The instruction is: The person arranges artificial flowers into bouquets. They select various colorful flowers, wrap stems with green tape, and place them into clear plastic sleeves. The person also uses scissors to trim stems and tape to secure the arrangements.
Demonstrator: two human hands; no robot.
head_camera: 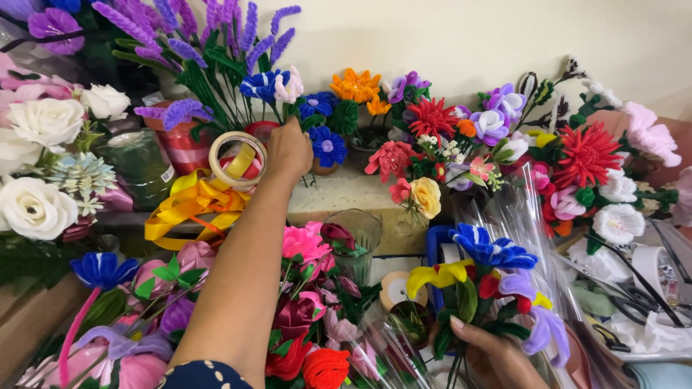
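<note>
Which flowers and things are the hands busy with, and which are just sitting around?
Busy with:
- left hand reaching among the purple-and-blue flower stems
- right hand with its grip on a small bouquet of blue, yellow and purple flowers

Just sitting around:
- yellow ribbon
- tape roll
- white roses
- red flowers
- scissors

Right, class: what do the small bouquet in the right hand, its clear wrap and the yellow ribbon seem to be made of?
Bouquet in the right hand: probably pipe cleaners, matte and fuzzy; the petals are bent furry loops.
Clear wrap: likely thin plastic film, glossy; it is see-through with bright creases.
Yellow ribbon near the left hand: seemingly satin fabric or plastic, smooth with a soft sheen on flat loops.
</note>
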